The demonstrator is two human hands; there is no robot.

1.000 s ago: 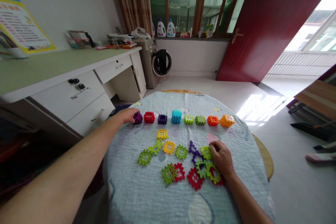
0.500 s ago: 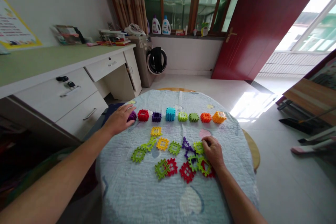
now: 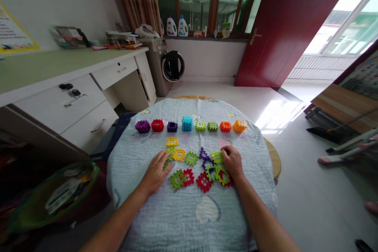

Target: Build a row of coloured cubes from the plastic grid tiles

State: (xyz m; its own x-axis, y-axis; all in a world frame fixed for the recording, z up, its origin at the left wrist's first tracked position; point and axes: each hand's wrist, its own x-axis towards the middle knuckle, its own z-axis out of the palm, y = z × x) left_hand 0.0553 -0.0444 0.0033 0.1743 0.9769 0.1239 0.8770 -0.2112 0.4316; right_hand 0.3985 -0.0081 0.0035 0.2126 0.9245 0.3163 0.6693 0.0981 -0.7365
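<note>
A row of several small plastic cubes runs across the far part of the round table, from a purple cube (image 3: 143, 126) on the left to an orange cube (image 3: 239, 126) on the right. Nearer me lie several loose flat lattice tiles in green, yellow, red and purple, such as a yellow tile (image 3: 179, 154). My left hand (image 3: 156, 172) lies flat with fingers stretched out over the leftmost green tiles (image 3: 177, 178). My right hand (image 3: 232, 161) rests with curled fingers on the tiles at the right (image 3: 217, 157). What it grips, if anything, is hidden.
A pale blue quilted cloth (image 3: 165, 216) covers the table. A white desk with drawers (image 3: 73, 102) stands to the left, a green basket (image 3: 50, 197) on the floor below it. A washing machine (image 3: 168, 65) and a red door (image 3: 283, 27) stand beyond.
My left hand has let go of the purple cube at the row's left end and come back to the loose tiles near me. My right hand has stayed on the right tiles.
</note>
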